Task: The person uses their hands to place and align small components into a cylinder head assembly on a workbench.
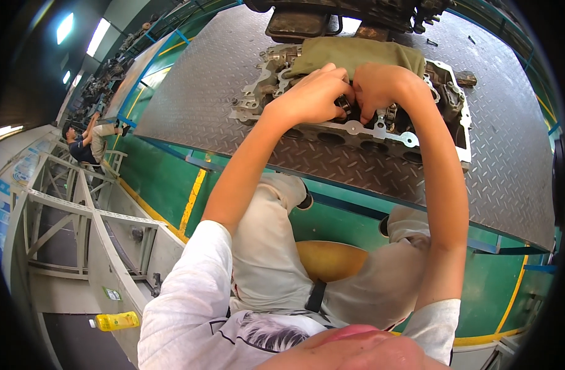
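Note:
A metal engine cylinder head (354, 127) lies on the tread-plate tabletop in front of me. My left hand (316, 95) reaches into its middle, with thumb and fingers curled round a small dark metal part (343, 103). Close beside it, my right hand (381, 89) has its fingers bent down into the same opening. What the right fingertips grip, if anything, is hidden. An olive-green cloth (362, 52) is draped over the far side of the head, just beyond both hands.
A larger dark engine assembly (350, 18) stands at the table's far edge. Loose bolts (432, 42) lie at the back right of the metal tabletop (196, 92). To the left are a grey frame (103, 240), a yellow bottle (116, 321) and another seated person (88, 139).

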Demonstrator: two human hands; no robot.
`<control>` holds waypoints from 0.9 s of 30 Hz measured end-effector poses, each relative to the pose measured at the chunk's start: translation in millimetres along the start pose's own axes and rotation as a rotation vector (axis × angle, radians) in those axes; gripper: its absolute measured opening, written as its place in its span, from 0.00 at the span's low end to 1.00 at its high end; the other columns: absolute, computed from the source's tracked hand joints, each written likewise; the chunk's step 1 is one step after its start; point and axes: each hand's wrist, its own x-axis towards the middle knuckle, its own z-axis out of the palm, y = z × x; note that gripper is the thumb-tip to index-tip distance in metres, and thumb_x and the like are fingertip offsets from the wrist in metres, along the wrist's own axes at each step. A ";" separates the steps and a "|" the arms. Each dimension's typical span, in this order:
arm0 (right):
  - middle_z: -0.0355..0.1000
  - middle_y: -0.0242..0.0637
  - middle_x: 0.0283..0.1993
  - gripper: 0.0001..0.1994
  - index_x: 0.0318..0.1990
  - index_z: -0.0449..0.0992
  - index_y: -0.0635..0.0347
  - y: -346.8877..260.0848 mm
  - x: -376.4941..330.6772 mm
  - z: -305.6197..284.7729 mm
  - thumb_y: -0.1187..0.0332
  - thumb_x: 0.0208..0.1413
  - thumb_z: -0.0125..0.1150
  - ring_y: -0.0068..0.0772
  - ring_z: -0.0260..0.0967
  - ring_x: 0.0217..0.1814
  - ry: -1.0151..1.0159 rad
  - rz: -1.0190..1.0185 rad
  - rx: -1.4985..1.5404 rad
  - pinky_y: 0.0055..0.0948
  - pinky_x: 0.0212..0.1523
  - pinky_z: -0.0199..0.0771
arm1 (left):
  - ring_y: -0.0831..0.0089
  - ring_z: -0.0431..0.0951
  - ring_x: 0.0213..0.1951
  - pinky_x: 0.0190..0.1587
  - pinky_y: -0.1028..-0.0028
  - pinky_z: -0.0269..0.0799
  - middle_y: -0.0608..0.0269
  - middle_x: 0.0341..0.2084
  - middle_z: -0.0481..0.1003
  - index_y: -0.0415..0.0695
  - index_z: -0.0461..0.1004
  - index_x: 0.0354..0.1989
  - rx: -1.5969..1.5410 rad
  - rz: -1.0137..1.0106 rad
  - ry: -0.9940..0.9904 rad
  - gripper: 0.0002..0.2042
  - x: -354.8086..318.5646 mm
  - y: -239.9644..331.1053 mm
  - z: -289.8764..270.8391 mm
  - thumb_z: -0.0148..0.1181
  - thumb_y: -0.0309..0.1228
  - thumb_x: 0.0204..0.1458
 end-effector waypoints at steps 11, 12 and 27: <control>0.80 0.35 0.32 0.17 0.33 0.83 0.59 5.4 -1.8 0.2 0.62 0.33 0.80 0.36 0.77 0.36 -0.016 -0.039 0.025 0.33 0.35 0.75 | 0.60 0.70 0.47 0.52 0.63 0.68 0.62 0.38 0.74 0.43 0.81 0.42 0.002 0.086 0.221 0.12 -5.0 -7.9 10.7 0.68 0.33 0.51; 0.80 0.35 0.32 0.17 0.33 0.83 0.59 9.0 -2.7 1.6 0.62 0.33 0.80 0.36 0.77 0.36 -0.020 -0.036 0.024 0.33 0.35 0.75 | 0.60 0.70 0.47 0.52 0.63 0.68 0.62 0.38 0.74 0.43 0.81 0.42 -0.004 0.087 0.220 0.12 -4.4 -8.0 11.9 0.68 0.33 0.51; 0.77 0.35 0.27 0.12 0.31 0.83 0.60 8.7 -3.1 -0.3 0.67 0.36 0.75 0.33 0.74 0.31 -0.014 -0.122 0.120 0.31 0.32 0.72 | 0.57 0.75 0.42 0.45 0.63 0.72 0.56 0.34 0.77 0.40 0.77 0.38 0.002 0.055 0.424 0.10 -1.9 -13.3 22.4 0.67 0.32 0.51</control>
